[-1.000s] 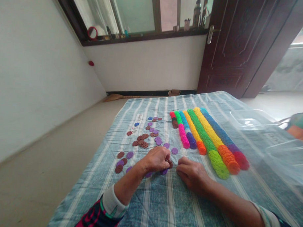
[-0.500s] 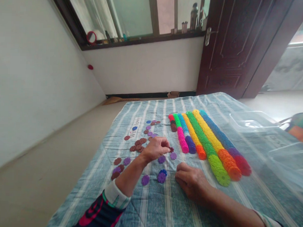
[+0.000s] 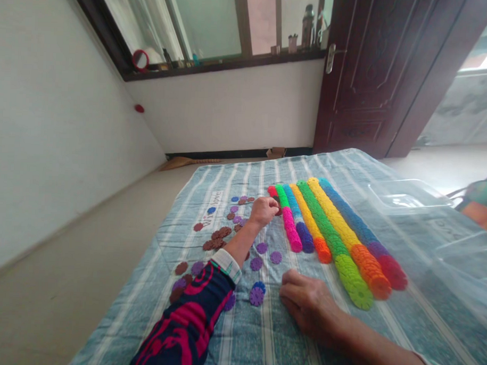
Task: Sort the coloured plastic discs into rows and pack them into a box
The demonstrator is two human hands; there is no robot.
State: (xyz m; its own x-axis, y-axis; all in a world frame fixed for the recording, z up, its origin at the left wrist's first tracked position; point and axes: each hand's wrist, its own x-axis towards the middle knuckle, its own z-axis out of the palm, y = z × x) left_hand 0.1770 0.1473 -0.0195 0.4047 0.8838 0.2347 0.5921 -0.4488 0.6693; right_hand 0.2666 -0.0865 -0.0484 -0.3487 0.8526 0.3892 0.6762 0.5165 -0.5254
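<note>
Keeping overlaps even, we need a light touch: our left hand (image 3: 265, 210) pinches at the red-and-brown disc row (image 3: 272, 191), frame centre; our right hand (image 3: 309, 302) curls lower centre; what either holds, we can't tell.

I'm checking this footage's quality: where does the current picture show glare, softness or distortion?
Head view: a white highlight glints in the farther clear plastic box; head view: the rightmost crimson plastic discs look blurred; head view: the dark-red panelled door leans, perhaps lens distortion.
</note>
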